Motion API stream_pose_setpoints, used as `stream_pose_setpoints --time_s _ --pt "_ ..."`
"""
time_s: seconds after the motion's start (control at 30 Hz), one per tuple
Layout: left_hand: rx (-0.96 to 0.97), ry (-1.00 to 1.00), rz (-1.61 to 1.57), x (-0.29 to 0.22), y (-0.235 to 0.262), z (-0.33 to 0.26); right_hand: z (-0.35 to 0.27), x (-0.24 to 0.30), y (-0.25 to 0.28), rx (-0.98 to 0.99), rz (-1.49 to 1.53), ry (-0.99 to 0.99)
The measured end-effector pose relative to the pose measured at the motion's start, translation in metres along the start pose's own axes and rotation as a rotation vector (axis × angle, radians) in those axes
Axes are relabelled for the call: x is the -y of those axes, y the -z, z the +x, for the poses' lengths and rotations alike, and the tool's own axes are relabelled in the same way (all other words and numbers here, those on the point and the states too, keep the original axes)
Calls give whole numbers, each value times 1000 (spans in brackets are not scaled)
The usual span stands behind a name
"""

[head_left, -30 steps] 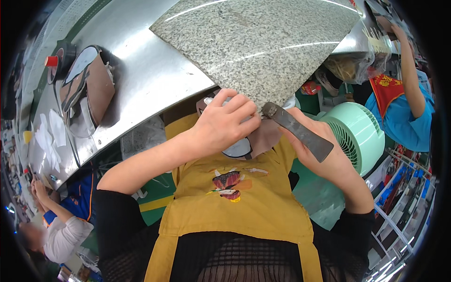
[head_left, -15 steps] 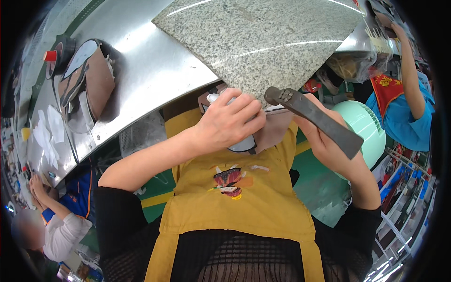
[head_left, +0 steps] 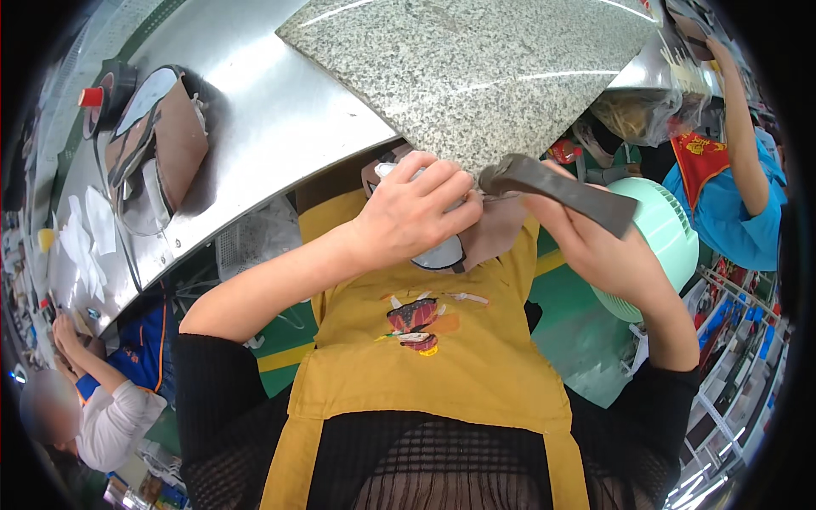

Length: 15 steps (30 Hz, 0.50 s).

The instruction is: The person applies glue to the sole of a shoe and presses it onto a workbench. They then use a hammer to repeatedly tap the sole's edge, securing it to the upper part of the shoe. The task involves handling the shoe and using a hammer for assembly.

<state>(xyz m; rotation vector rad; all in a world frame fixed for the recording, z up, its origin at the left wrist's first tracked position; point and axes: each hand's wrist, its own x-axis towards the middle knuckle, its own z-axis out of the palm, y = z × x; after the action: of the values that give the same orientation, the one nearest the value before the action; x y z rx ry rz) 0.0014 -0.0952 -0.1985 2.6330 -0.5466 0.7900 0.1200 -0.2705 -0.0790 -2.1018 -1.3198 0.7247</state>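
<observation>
My left hand (head_left: 414, 210) is closed on a mauve leather piece (head_left: 495, 233) with a pale grey panel and dark edging. The piece lies against the near corner of a speckled stone slab (head_left: 476, 76), above my lap; part of it is hidden under my fingers. In my right hand (head_left: 595, 246) is a hammer (head_left: 565, 189) with a dark metal head. Its rounded face is down at the piece's upper edge, beside my left fingertips. Most of the handle is hidden in my grip.
A similar mauve leather piece (head_left: 180, 153) stands on the metal table (head_left: 263, 110) at left, near white paper scraps (head_left: 81, 246) and a black cable. A mint-green fan (head_left: 654, 225) stands right of my forearm. People work at far left and upper right.
The hammer head has come down and tilted, its far end shifting left and up. My right forearm has moved slightly outward. My left hand stays almost in place on the leather piece.
</observation>
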Motion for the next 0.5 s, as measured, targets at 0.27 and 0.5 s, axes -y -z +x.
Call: stream_pose_setpoints --time_s 0.27,0.5 --pt "-18 9 5 0 -3 -1 9 2 2 129 -127 76" --pt "-59 26 -3 0 -5 -1 3 -10 -6 224 -125 -95"
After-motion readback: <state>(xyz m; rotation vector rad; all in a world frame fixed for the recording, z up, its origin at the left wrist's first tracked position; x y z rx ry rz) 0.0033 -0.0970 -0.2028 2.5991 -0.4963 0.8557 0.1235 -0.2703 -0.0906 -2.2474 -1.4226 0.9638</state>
